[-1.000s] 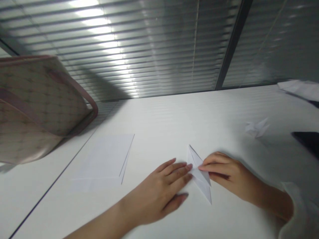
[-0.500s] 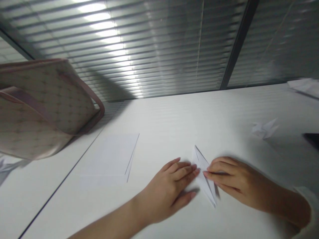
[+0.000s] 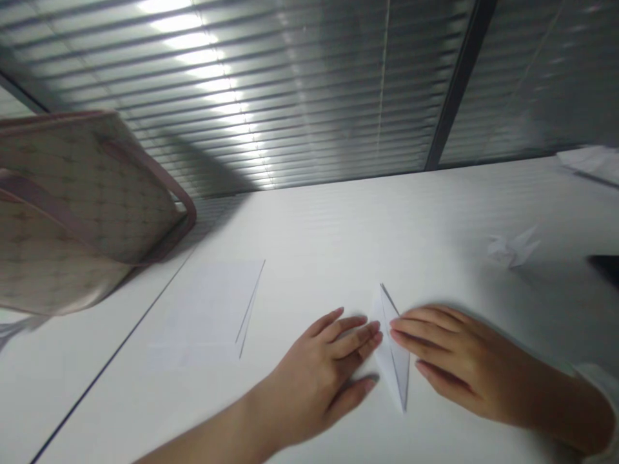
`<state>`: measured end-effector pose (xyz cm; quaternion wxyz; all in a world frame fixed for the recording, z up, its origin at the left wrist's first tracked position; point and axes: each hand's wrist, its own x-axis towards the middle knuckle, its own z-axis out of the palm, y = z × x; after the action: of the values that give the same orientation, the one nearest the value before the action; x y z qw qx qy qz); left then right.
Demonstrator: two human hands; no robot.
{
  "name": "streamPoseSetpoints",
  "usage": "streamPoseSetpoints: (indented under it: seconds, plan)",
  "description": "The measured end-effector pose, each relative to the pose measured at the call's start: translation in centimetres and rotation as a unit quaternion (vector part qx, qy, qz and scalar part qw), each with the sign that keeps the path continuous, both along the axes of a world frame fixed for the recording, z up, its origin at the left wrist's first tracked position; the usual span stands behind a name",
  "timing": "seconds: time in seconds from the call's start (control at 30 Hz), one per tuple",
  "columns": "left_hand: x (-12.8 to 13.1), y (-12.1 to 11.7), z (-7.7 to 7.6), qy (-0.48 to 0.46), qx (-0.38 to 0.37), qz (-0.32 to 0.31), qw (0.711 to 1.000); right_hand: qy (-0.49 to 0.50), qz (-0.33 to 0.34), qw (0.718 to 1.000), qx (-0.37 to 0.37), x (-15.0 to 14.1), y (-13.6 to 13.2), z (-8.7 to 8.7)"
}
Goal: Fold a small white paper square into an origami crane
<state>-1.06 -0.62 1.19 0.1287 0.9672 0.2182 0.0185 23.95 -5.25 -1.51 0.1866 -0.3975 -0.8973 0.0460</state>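
A white tabletop (image 3: 329, 238) spreads across the near part of the scene, a thin dark seam (image 3: 116, 352) crossing it on the left. Along its far edge rise grey slatted blinds (image 3: 309, 138), divided toward the right by a dark frame bar (image 3: 457, 93). A bright streak of light (image 3: 217, 86) gleams at far left; the right side is dimmer.
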Motion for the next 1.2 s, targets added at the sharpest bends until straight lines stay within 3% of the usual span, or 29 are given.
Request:
streamPoseSetpoints:
  seconds: [0.23, 0.5, 0.7, 0.9, 1.0, 1.2]
  plan:
    - [0.8, -1.1, -0.4, 0.007, 0.027, -0.027, 0.999, -0.005, -0.018, 0.999, 0.036, -0.4, -0.3, -0.2]
    - [0.6, -1.1, 0.0, 0.058, 0.0, -0.04, 0.997, -0.101, 0.027, 0.994, 0.045, 0.7, -0.4, 0.0]
    - [0.3, -1.0, -0.2, 0.058, 0.01, -0.056, 0.997, -0.095, 0.034, 0.994, 0.041, 1.3, -0.5, -0.5]
    - [0.2, -0.7, 0.2, 0.072, 0.002, -0.081, 0.994, -0.058, 0.053, 0.997, 0.02, 1.1, 0.2, -0.1]
    - [0.3, -0.5, 0.5, 0.075, 0.003, -0.104, 0.992, -0.05, 0.066, 0.996, -0.023, 0.3, 0.9, 0.3]
    - [0.2, -0.6, 0.3, 0.05, 0.019, -0.121, 0.991, -0.058, 0.036, 0.993, -0.095, -0.3, 1.0, 0.1]
